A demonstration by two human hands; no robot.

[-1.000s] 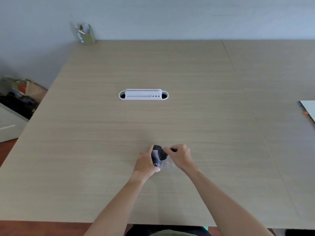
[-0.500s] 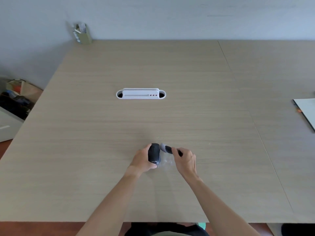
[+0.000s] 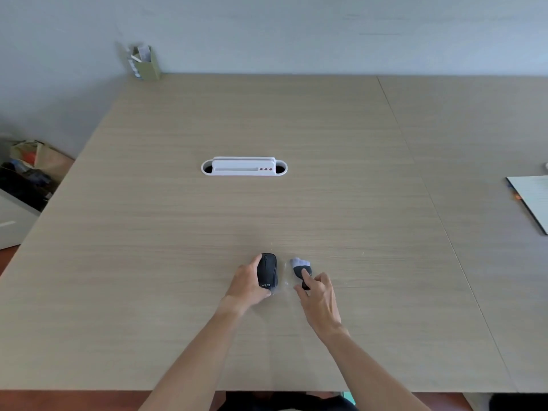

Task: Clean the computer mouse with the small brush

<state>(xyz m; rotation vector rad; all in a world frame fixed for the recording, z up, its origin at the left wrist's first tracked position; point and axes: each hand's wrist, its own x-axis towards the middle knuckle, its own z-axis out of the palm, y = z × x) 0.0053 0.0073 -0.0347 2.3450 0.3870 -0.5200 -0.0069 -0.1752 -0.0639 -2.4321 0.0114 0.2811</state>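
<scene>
A black computer mouse lies flat on the wooden table, buttons pointing away from me. My left hand cups its left side, thumb along the front and fingertips under the rear. To the right, a small brush with pale bristles and a dark handle lies on the table, a short gap away from the mouse. My right hand grips the brush handle between thumb and fingers, hiding the handle's end.
A white cable grommet sits in the table's middle. A green pen holder stands at the far left corner. A sheet of paper lies at the right edge. Bags sit on the floor left.
The mouse was tilted up between both hands and now lies flat. My right hand has drawn the brush away from the mouse to the right, down onto the table.
</scene>
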